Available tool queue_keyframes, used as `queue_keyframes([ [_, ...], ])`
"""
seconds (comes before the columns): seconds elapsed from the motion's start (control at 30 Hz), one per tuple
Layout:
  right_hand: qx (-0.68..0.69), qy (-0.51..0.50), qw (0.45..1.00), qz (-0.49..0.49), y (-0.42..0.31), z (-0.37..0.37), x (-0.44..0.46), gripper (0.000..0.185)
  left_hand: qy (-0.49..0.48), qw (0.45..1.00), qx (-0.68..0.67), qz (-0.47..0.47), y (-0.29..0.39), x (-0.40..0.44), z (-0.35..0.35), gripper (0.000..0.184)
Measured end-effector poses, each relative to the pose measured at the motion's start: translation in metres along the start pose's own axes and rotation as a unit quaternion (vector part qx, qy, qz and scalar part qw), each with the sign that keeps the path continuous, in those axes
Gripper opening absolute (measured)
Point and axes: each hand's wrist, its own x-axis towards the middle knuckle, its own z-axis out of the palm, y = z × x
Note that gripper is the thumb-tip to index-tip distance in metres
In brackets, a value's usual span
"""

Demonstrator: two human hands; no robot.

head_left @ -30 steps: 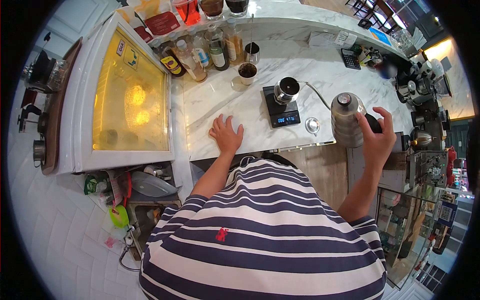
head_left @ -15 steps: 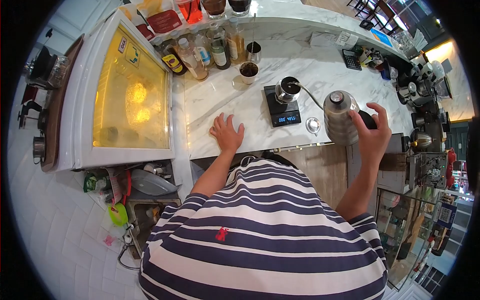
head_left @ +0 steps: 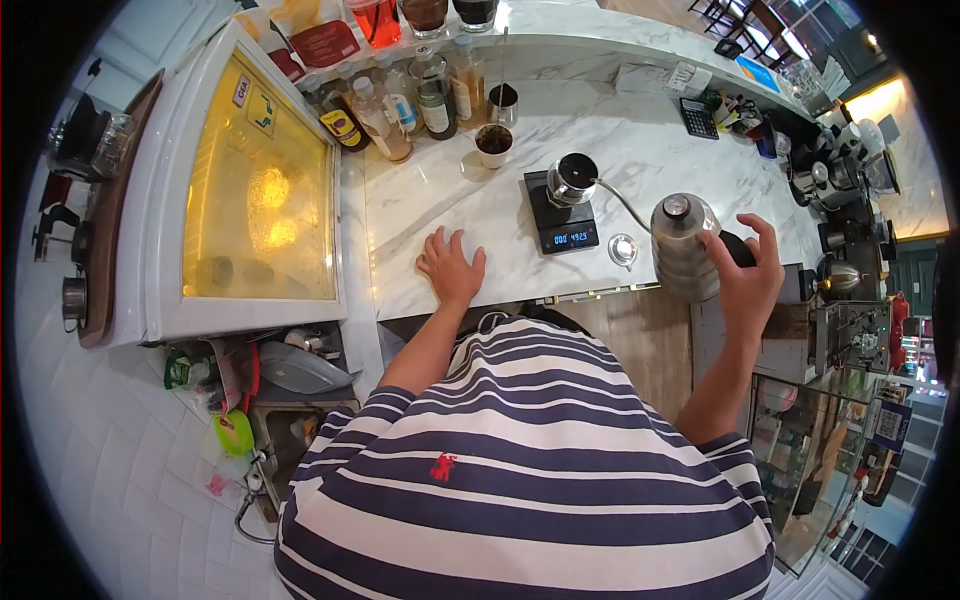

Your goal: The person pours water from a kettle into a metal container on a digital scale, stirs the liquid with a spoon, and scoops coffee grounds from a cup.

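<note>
Scale readout up, ~485 to ~492, vs half a second ago. Gooseneck kettle sits 4 o'clock of metal pot; spout points 10, body axis roughly 12–6. Right hand fingers clamped on handle. Left hand fingers apart, on marble counter. Lit display cabinet at 9.

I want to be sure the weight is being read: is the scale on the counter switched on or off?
On. The scale has a lit display showing bright blue digits.

Marbled counter carries scale, cup, bottles, calculator, perhaps a lid.
</note>
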Motion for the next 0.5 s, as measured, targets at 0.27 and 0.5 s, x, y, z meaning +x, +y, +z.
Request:
queue_keyframes([
  [0.27,-0.013,0.006,1.000,-0.001,-0.005,0.016,0.006,0.046,0.002,1.000,0.003,0.001,-0.001,-0.001,0.001,0.057],
  [0.5,-0.038,0.006,0.999,-0.022,-0.004,0.004,0.006,0.046,0.004,1.000,-0.013,0.002,-0.003,-0.001,0.001,0.057],
])
